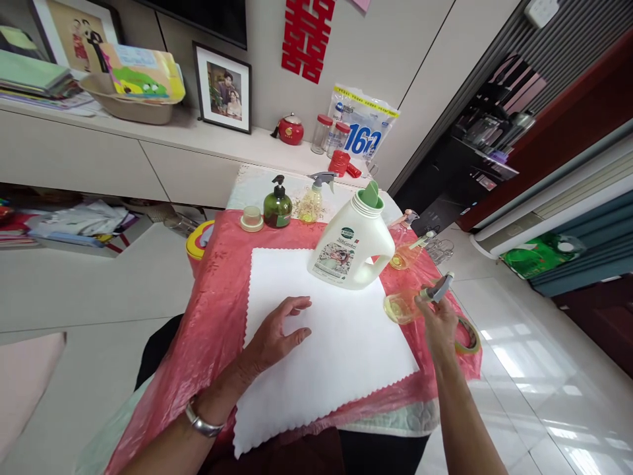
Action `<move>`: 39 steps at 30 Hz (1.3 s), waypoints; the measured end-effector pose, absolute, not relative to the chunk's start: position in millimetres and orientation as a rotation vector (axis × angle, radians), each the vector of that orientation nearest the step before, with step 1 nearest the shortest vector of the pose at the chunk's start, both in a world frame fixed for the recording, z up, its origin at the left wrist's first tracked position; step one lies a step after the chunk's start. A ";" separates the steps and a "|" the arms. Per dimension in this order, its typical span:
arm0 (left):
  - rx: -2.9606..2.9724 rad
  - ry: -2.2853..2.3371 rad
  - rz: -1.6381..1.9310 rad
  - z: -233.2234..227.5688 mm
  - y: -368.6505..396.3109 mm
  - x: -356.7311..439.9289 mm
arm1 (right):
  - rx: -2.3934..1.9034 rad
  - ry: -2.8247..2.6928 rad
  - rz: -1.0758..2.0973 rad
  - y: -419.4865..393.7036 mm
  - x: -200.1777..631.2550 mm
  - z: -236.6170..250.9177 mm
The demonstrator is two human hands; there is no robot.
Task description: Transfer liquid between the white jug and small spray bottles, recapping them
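The table [212,310] carries a red plastic sheet that shields its top, and a white cloth [336,356] is spread flat over the middle of it, giving a clean patch to work on. At the cloth's far right corner stands a white jug [352,245], upright, its cap off and a green spout showing at the neck. Along the far edge a green pump bottle [277,206] stands with a lid [252,218] to its left and a spray bottle [313,199] to its right, out of the way of the hands. The left hand [277,333] lies open and flat on the cloth, pinning it. The right hand [438,316] grips a small sprayer [410,302] of yellowish liquid by its neck, tilted above the table's right edge, near the jug.
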State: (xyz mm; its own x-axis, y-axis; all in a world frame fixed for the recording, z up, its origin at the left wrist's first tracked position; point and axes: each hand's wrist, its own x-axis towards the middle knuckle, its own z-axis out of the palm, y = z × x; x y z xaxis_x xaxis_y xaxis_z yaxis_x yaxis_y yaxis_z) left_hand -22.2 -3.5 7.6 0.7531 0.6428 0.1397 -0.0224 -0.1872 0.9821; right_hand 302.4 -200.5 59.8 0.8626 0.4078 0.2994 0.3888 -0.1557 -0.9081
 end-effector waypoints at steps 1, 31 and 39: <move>1.662 0.500 0.647 7.1 -3.5 -22.3 | -1.779 -0.586 -0.018 -199.7 300.2 58.1; 1.628 0.511 0.627 -7.9 -0.4 -23.0 | -2.054 -0.849 -0.064 -207.3 367.0 126.7; 1.633 0.504 0.643 -10.0 0.2 -22.1 | -2.396 -1.336 -0.074 -184.6 402.0 165.6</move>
State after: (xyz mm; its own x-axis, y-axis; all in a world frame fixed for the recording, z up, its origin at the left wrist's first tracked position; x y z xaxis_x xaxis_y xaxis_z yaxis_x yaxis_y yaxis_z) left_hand -22.1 0.2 -10.0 0.7491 0.6501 0.1276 -0.0318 -0.1570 0.9871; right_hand 402.0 -184.6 165.6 0.5432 0.8064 0.2338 0.8274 -0.4667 -0.3124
